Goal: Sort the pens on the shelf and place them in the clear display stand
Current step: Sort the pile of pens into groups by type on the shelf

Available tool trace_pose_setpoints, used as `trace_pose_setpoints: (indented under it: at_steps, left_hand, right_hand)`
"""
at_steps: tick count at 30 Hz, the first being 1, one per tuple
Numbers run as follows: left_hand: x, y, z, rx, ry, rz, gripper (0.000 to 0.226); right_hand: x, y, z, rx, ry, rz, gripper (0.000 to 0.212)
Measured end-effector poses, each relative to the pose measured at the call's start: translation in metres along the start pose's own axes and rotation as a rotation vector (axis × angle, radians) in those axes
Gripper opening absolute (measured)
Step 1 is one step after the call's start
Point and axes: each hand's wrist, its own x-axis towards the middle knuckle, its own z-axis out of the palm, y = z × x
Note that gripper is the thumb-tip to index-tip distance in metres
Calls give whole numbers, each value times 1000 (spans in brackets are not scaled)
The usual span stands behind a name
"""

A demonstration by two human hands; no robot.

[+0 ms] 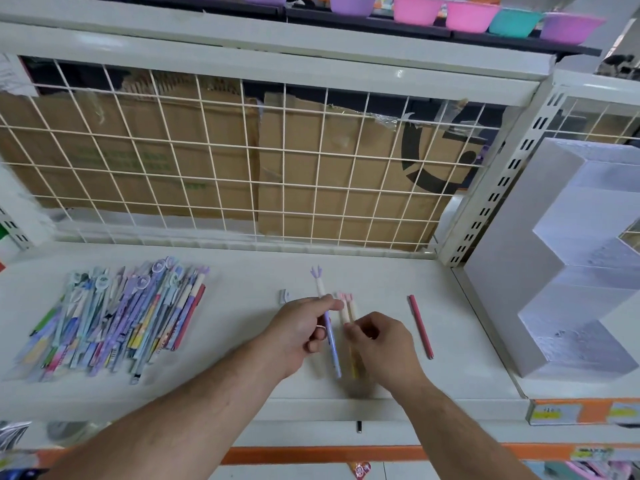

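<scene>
On the white shelf [242, 341], my left hand [298, 332] grips a purple pen [332, 348] with a claw-shaped top, holding it between thumb and fingers. Beside it, my right hand [381, 344] pinches two pale pens with pink tops [347, 308] that lie along the shelf. A red pen [420, 326] lies alone to the right. A big pile of several colourful pens [114, 320] is spread at the left. The stepped display stand [568, 271] stands at the right end of the shelf, its steps holding nothing I can see.
A white wire grid [242, 161] with cardboard behind it closes the back of the shelf. A small grey clip-like piece [284, 296] lies near my left hand. Coloured bowls [467, 13] sit on the shelf above. A perforated upright [498, 188] divides the shelf from the stand's bay.
</scene>
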Motion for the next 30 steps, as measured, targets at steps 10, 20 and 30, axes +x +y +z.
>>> trace_pose_setpoints:
  at_steps: [10,20,30]
  left_hand:
    - [0,-6,7,388,75,149,6]
    - [-3,-10,1,606,138,238,15]
    - [-15,-7,-27,862,178,351,18]
  right_hand:
    - [4,2,-9,-77,48,53,26]
    - [14,15,-14,-268,16,147,30]
    - [-4,-12,11,-590,55,-133,19]
